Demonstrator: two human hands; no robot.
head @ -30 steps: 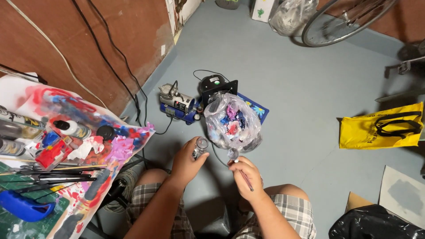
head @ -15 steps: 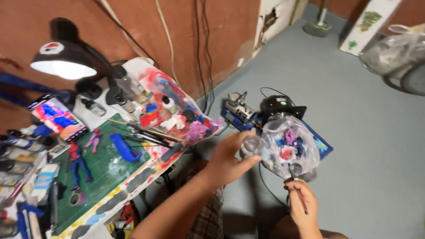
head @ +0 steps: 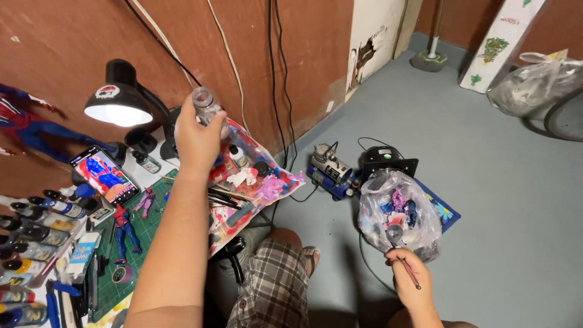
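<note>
**A jar held up, a brush held low**

The left hand (head: pixel 197 136) is closed around a small clear jar (head: pixel 206 108). It holds the jar up high, over the surface (head: pixel 152 237), near the lit black lamp (head: pixel 118 97). Under the hand lies a sheet splashed with paint (head: pixel 261 182), with a small white bottle (head: pixel 238 157) on it. On the green mat (head: pixel 143 234) lies a red and blue toy figure (head: pixel 124 228). A phone (head: pixel 104 174) stands close by.

The right hand (head: pixel 410 280) is down low over the grey floor (head: pixel 516 200). Its fingers pinch a thin brush (head: pixel 401 258). Just past it sits a clear bag (head: pixel 398 212) full of small things. A little blue pump (head: pixel 331 170) stands near the bag.
</note>
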